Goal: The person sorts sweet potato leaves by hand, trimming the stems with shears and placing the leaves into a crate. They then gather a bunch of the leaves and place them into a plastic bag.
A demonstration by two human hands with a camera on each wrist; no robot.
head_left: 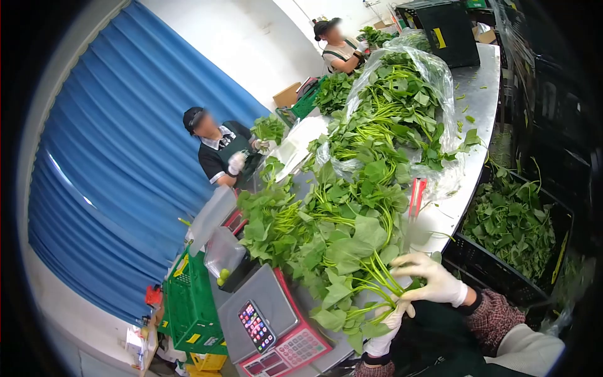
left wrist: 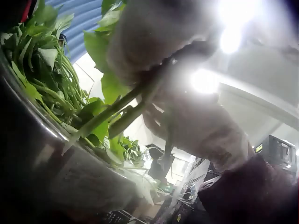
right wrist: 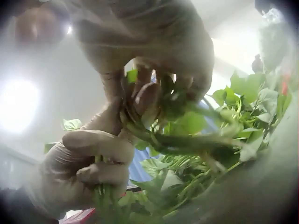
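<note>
Both hands wear pale gloves and meet at a bunch of leafy greens with long stems and broad leaves. My left hand grips the stems from below, its fingers curled round them in the right wrist view. Just above it, my right hand pinches stems of the same bunch between thumb and fingers. Cut stem ends stick out past the gloves in the left wrist view. Directly beyond the hands, a long heap of the same greens covers much of the metal table.
A red scale carries a phone at the left. Green crates stand beyond it. A black crate of greens sits at the right. A red-handled tool lies by the heap. Two people work across the table.
</note>
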